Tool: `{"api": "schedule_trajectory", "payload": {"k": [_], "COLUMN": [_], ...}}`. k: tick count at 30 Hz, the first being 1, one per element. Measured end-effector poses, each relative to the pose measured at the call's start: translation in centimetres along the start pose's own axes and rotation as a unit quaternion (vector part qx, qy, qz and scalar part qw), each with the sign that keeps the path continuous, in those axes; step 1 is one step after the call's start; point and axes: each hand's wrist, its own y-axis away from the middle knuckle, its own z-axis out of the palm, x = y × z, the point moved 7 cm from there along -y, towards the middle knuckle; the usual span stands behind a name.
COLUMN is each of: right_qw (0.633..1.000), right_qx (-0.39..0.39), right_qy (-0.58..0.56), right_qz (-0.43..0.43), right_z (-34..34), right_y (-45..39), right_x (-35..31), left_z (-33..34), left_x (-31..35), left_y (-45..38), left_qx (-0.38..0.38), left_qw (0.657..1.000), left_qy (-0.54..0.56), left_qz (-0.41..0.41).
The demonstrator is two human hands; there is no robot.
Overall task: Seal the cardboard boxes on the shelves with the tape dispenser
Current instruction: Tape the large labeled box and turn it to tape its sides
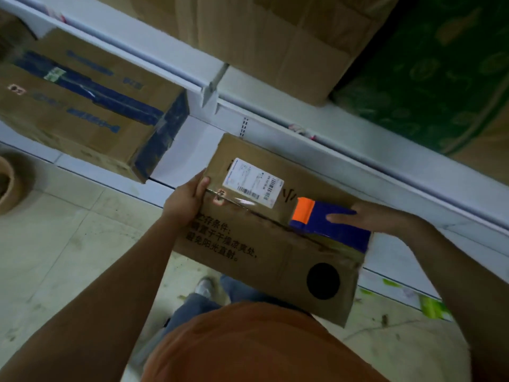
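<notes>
A brown cardboard box (264, 244) with a white shipping label, printed characters and a round black hole lies flat in front of me, half over the white shelf edge. My left hand (186, 201) grips its left end, thumb on top. A blue tape dispenser with an orange front (325, 219) sits on the box's centre seam near the right end. My right hand (369, 216) holds the dispenser from the right, one finger laid straight along its blue top. Shiny clear tape covers the seam below the label.
A brown box with blue print (91, 106) stands on the lower white shelf (181, 150) at left. A large plain box (275, 42) and a green patterned box (435, 75) sit on the shelf above. A brown tape roll (11, 183) lies on the tiled floor at far left.
</notes>
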Motion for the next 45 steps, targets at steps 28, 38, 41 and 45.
{"api": "schedule_trajectory", "payload": {"k": [28,38,41,45], "right_qw": [0.989,0.985,0.983,0.986], "right_qx": [-0.049,-0.072,-0.1,-0.089], "right_qy": [0.061,0.019,0.017,0.024], "right_qz": [-0.124,-0.154,-0.155,-0.141], "right_z": [6.6,6.9,6.9,6.6], "right_y": [-1.9,-1.6,-1.8,-1.9], "right_x": [2.6,2.6,3.1,4.7], "left_z": [8.1,14.2,14.2,14.1], "left_x": [8.9,9.3,9.6,9.2], "left_y": [6.2,10.1,9.7,9.4], "left_qx": [0.113,0.129,0.131,0.13], "left_qw": [0.95,0.956,0.957,0.956], "left_qy": [-0.289,-0.26,-0.257,-0.263], "left_qz": [0.016,0.026,0.027,0.027]}}
